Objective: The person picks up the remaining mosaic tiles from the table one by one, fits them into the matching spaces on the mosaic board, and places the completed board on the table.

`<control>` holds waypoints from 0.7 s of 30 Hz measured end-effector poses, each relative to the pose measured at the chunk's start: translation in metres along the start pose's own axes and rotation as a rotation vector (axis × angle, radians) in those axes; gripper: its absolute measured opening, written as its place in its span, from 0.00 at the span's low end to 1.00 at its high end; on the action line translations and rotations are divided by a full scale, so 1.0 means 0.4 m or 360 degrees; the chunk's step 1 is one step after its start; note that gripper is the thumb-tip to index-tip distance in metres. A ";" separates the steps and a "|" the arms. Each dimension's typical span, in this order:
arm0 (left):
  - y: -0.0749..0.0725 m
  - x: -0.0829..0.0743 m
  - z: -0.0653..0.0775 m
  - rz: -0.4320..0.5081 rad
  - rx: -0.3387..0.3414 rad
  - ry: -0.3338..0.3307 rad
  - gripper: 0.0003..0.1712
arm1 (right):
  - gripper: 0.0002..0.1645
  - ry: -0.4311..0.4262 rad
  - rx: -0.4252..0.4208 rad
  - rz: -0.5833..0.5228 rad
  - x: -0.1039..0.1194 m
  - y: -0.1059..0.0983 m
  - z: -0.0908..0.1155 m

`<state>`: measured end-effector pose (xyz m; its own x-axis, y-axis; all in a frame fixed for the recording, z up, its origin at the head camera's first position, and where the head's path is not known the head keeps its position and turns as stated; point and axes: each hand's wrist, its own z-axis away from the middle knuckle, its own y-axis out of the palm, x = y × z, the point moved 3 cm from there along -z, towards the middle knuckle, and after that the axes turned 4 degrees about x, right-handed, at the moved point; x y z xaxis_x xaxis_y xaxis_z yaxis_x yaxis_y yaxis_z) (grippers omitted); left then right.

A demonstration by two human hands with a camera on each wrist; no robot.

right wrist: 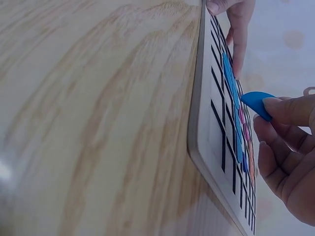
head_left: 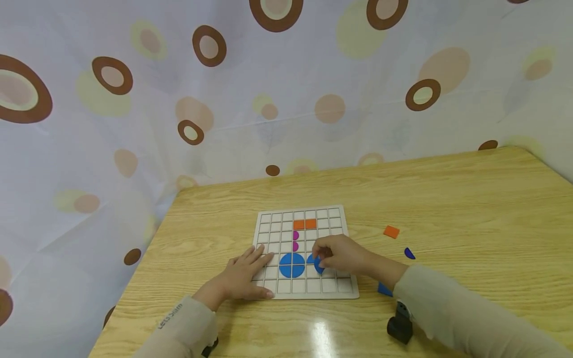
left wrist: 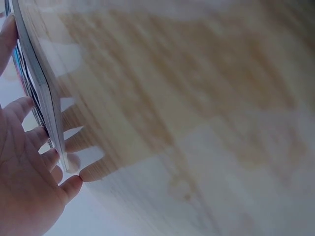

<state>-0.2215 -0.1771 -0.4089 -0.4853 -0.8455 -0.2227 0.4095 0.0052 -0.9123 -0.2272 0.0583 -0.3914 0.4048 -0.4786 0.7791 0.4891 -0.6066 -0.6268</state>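
Observation:
A white grid board [head_left: 309, 296] lies flat on the wooden table. My left hand [head_left: 245, 274] rests on its left edge with fingers spread. Between thumb and fingertips, my right hand [head_left: 342, 254] pinches a blue quarter-circle piece [right wrist: 257, 103], held tilted just over the board. Beneath it, partly hidden by the hand, another blue piece [head_left: 310, 259] lies in a cell. Left of that, several blue quarter pieces form a full circle [head_left: 286, 259]. Higher up are two magenta half-circles [head_left: 295, 235] and two orange squares [head_left: 299, 224], side by side.
Right of the board lie a loose orange square [head_left: 391, 231], a dark blue piece [head_left: 409, 253] and a blue piece [head_left: 385, 289] partly under the right forearm. A patterned cloth [head_left: 286, 99] hangs behind the table [head_left: 215, 214].

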 end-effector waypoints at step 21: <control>0.001 0.003 -0.001 -0.0009 -0.0016 0.0011 0.50 | 0.09 0.0076 0.0040 0.0058 -0.009 0.027 -0.024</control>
<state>-0.2221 -0.1778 -0.4098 -0.4928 -0.8420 -0.2198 0.3992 0.0057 -0.9169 -0.2307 0.0473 -0.4009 0.3857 -0.5303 0.7550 0.4943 -0.5722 -0.6544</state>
